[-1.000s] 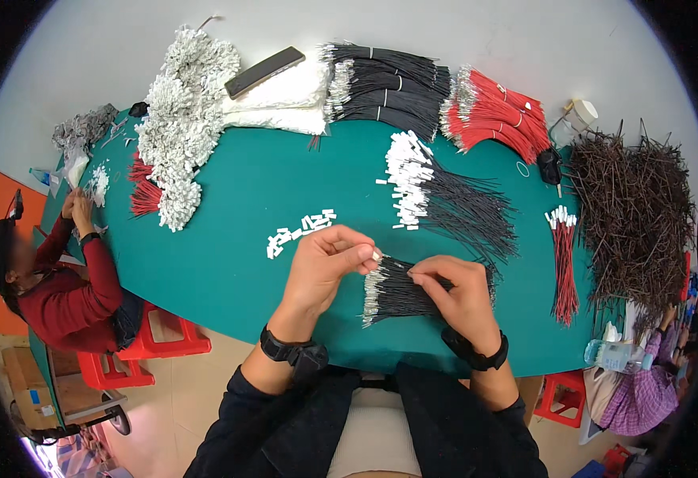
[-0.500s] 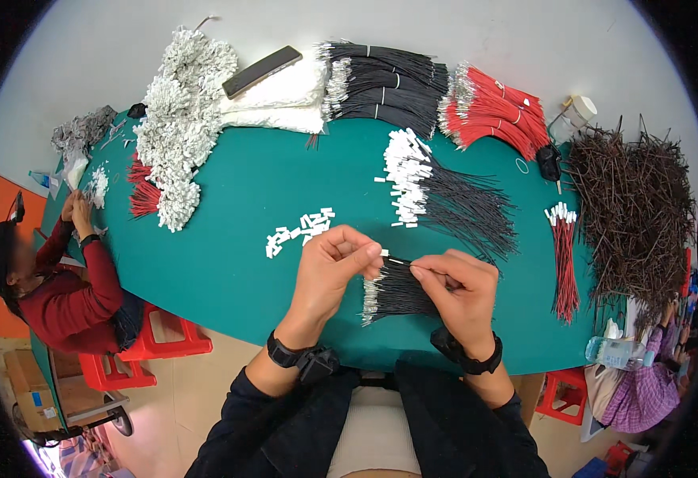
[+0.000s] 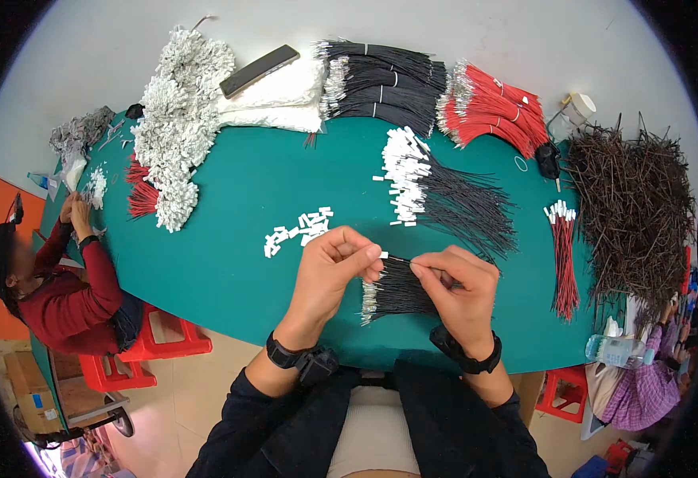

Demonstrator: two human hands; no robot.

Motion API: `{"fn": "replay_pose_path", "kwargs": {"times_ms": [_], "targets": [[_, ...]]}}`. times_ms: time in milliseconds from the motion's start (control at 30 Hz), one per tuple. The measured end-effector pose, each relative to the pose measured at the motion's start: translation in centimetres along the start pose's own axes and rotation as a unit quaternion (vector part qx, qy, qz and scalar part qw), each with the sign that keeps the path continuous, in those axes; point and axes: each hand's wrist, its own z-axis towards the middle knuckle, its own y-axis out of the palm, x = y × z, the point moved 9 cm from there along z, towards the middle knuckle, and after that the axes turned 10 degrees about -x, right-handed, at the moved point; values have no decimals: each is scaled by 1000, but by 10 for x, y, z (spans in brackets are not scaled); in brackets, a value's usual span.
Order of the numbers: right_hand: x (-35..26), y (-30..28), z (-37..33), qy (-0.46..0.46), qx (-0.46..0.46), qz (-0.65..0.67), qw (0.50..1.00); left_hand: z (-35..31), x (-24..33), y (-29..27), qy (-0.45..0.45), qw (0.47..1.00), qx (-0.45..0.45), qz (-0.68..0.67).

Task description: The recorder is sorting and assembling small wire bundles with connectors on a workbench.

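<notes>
Between thumb and forefinger, my left hand (image 3: 326, 269) pinches a small white plastic connector housing (image 3: 385, 255). My right hand (image 3: 467, 288) pinches a black wire (image 3: 400, 260), whose end meets the housing. Just below both hands lies a bundle of black wires (image 3: 400, 291) with bare metal terminals at its left end. Loose white housings (image 3: 309, 223) are scattered beyond my left hand. Farther back, a pile of black wires (image 3: 468, 199) has white housings (image 3: 407, 171) on its left ends.
Tied black wire bundles (image 3: 385, 80), red wire bundles (image 3: 496, 111), white bags (image 3: 277, 99) and a white connector heap (image 3: 177, 111) line the green table's (image 3: 245, 187) back. Right are red wires with housings (image 3: 564, 263) and a brown wire tangle (image 3: 635, 215). A person (image 3: 70, 295) works left.
The black wire's end has come closer to the white housing, and the pale tip visible between them before no longer shows. Both hands have barely moved.
</notes>
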Motion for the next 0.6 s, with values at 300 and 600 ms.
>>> {"fn": "replay_pose_path", "kwargs": {"times_ms": [300, 600], "targets": [[-2, -2, -1, -12, 9, -14, 1000, 0, 2, 3, 26, 1000, -4, -14], [-5, -6, -2, -43, 11, -38, 998, -5, 6, 1, 23, 1000, -6, 12]]}}
